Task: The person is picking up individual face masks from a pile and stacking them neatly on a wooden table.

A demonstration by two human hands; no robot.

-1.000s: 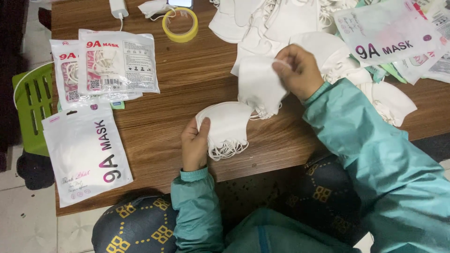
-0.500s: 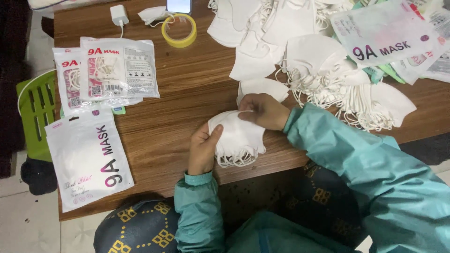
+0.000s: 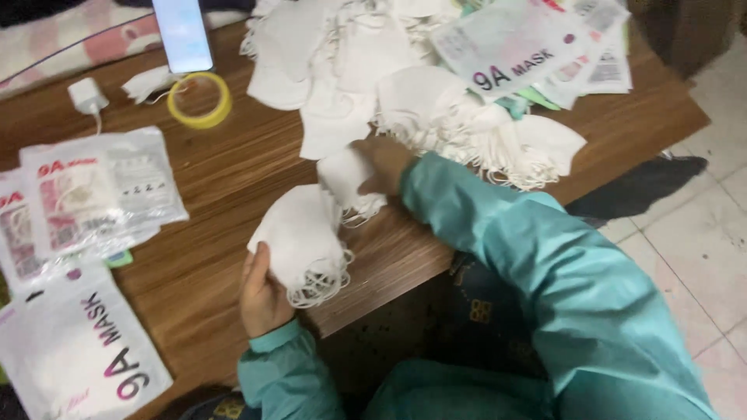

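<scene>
Two hands are stacking masks: the left hand point(image 3: 264, 295) is clamping its grip on a white mask stack point(image 3: 299, 241) at the wooden surface's point(image 3: 226, 179) six-o'clock edge, while the right hand point(image 3: 385, 163), fingers closed, is pinching another mask point(image 3: 346, 175) at one o'clock, seemingly needing alignment on top.

White face masks, small stack point(image 3: 299, 241) — folded, cup-shaped, soft fabric, lying flat at the near edge of the wooden table, thin elastic ear loops spilling in a tangle from the stack's lower right side; the left hand point(image 3: 263, 295) is gripping it from below, thumb pressing on the lower left corner. Single white mask point(image 3: 346, 175) — same kind, sitting just above and right of the stack, overlapping its upper edge, loops trailing to the right; the right hand point(image 3: 385, 162) is pinching it at its right side.
</scene>
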